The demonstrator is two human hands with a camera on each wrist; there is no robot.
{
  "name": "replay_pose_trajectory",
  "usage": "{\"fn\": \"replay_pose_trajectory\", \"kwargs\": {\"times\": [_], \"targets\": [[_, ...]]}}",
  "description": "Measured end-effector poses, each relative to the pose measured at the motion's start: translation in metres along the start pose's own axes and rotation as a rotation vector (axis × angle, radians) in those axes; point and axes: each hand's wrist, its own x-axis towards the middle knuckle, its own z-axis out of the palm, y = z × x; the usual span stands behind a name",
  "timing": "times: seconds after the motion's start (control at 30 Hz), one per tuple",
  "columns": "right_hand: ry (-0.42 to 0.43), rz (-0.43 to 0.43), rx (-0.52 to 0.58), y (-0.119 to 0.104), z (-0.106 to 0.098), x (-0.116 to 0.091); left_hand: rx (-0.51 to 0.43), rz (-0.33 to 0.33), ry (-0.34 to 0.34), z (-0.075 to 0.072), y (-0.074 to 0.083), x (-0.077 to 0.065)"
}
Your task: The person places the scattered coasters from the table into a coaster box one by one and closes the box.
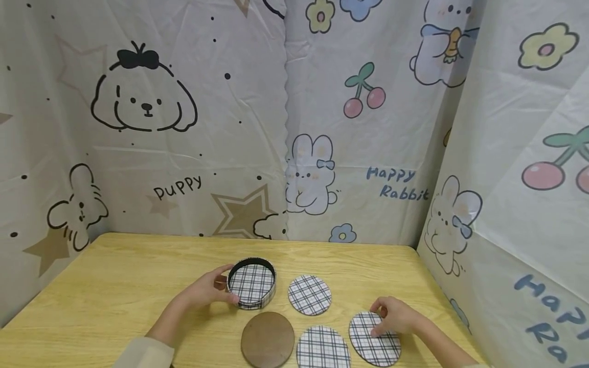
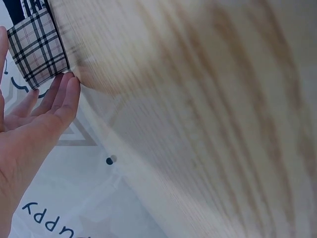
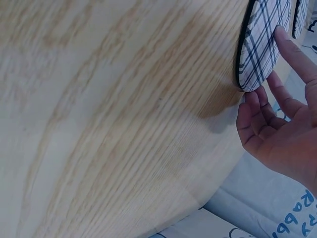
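A round plaid coaster holder (image 1: 269, 299) with a dark inner wall stands on the table, a plaid coaster (image 1: 251, 283) lying inside it. My left hand (image 1: 205, 289) grips its left side, thumb at the front and fingers toward the back. In the left wrist view the fingertips (image 2: 72, 87) meet the lower edge of the plaid wall (image 2: 39, 47). At the right, my right hand (image 1: 398, 317) pinches a plaid coaster (image 1: 368, 342), its thumb on the top face and the other fingers at the far edge. The right wrist view shows this coaster (image 3: 257, 49) at the fingers.
Two more plaid coasters lie on the table, one beside the holder (image 1: 310, 295) and one nearer the front (image 1: 323, 350). A plain brown disc (image 1: 268, 340) lies in front of the holder. Printed cloth (image 1: 239, 153) hangs behind the wooden table (image 1: 138, 266) and along its sides.
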Motion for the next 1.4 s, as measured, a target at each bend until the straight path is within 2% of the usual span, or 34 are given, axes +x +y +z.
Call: {"fn": "replay_pose_trajectory", "kwargs": {"times": [0.17,0.5,0.83,1.1,1.4], "targets": [[-0.019,0.045,0.023,-0.001,-0.003,0.001,0.011,-0.001,0.0,0.0,0.0,-0.001],[-0.058,0.031,0.22,0.012,-0.012,0.001,0.017,0.002,0.001,-0.001,0.003,-0.001],[-0.16,-0.034,0.389,0.024,-0.021,0.001,0.002,0.007,-0.008,-0.001,0.004,-0.002],[-0.276,-0.092,0.595,0.028,-0.027,0.003,0.006,0.004,-0.004,0.0,0.004,-0.002],[-0.312,-0.163,0.676,0.02,-0.027,0.005,0.013,0.0,-0.001,0.0,0.003,-0.003]]}}
